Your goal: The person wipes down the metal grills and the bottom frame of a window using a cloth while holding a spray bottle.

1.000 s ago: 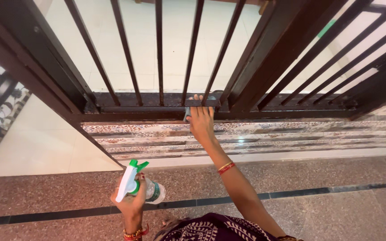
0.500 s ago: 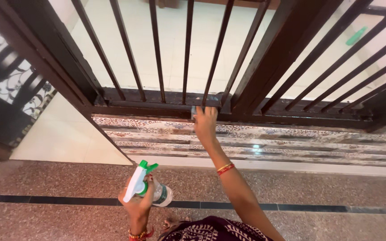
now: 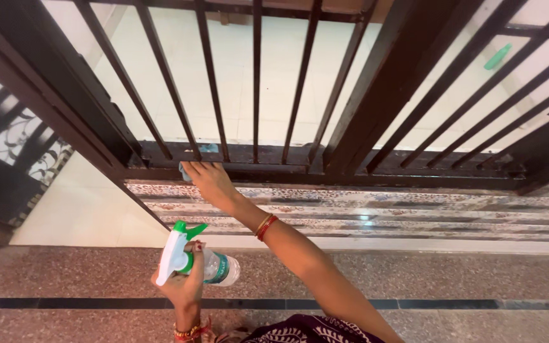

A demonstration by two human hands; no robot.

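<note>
Pressing a blue cloth (image 3: 186,170) against the dark gate's bottom rail (image 3: 268,173): right hand (image 3: 210,181), fingers flat. Left hand (image 3: 182,286), fingers clamped on a spray bottle (image 3: 195,257).

A dark metal gate (image 3: 376,95) of slanting vertical bars fills the upper view, its bottom rail (image 3: 351,174) running across just above a patterned tile threshold (image 3: 414,203) of striped, floral bands. Beyond the bars lies a pale cream tiled floor (image 3: 274,76), brightly lit. Nearer the camera is a speckled reddish granite floor (image 3: 446,279) crossed by a thin black inlay strip (image 3: 478,304). At the far left stands a dark ornamental grille (image 3: 7,140) with scrolling leaf shapes.
</note>
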